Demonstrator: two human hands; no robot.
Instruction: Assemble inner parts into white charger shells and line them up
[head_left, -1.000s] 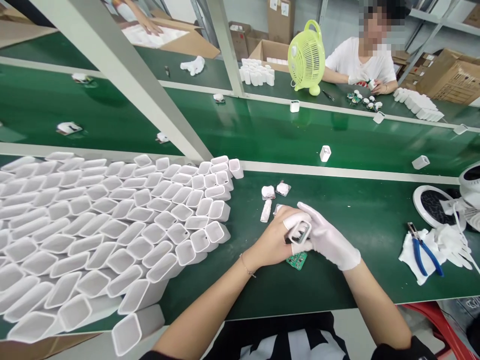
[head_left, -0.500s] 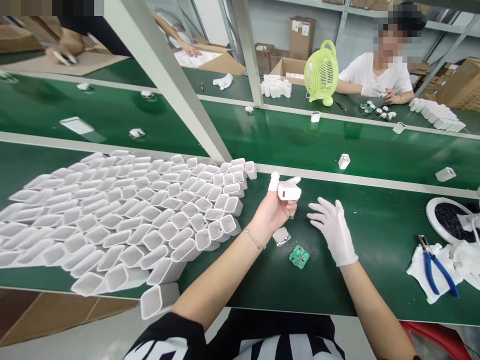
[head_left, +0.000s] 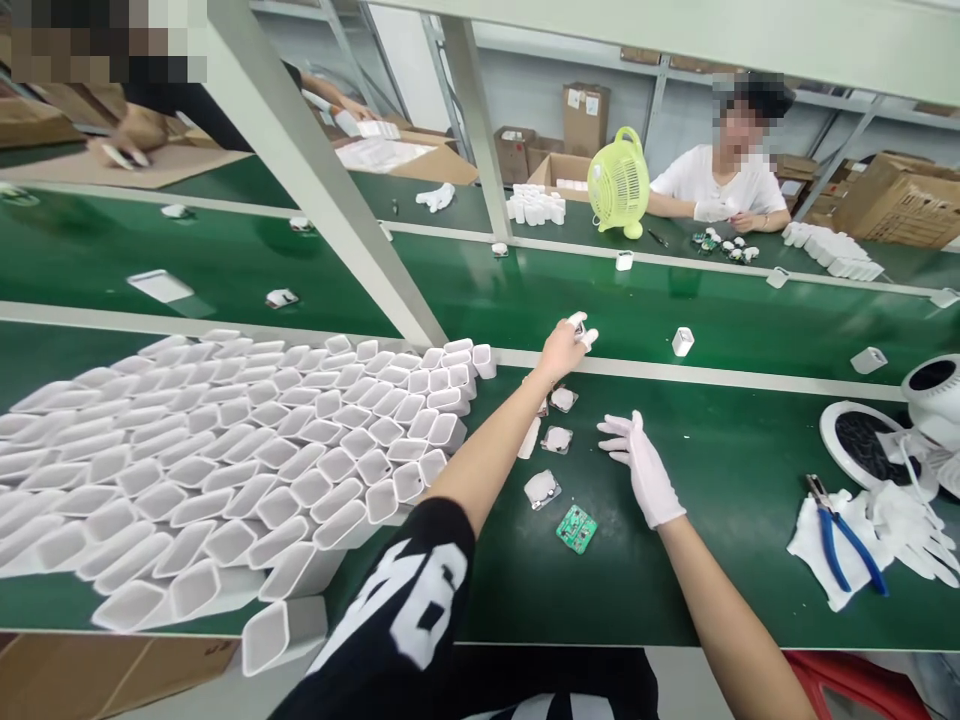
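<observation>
I have my left hand (head_left: 568, 348) stretched forward to the near edge of the green belt (head_left: 525, 300). Its fingers are closed around a small case (head_left: 579, 330), which is mostly hidden by them; I cannot tell if the case touches the belt. My right hand (head_left: 637, 465), in a white glove, is open and holds nothing, with the fingers spread and pointing to the left, to the right of the small round-topped parts.

On the green counter (head_left: 697, 580), between my two arms, there lies a green circuit board (head_left: 577, 528), and just beyond it a white-topped part (head_left: 541, 489). Two more such parts (head_left: 556, 439) are farther away, near the left forearm, beside a narrow white piece (head_left: 529, 438). At the left, many open white shells (head_left: 292, 450) lie close together in rows. At the far right, blue-handled pliers (head_left: 846, 545) rest on a white cloth (head_left: 814, 540), beside white gloves (head_left: 911, 525). Across the belt, a person (head_left: 724, 185) sits near a light green fan (head_left: 619, 185).
</observation>
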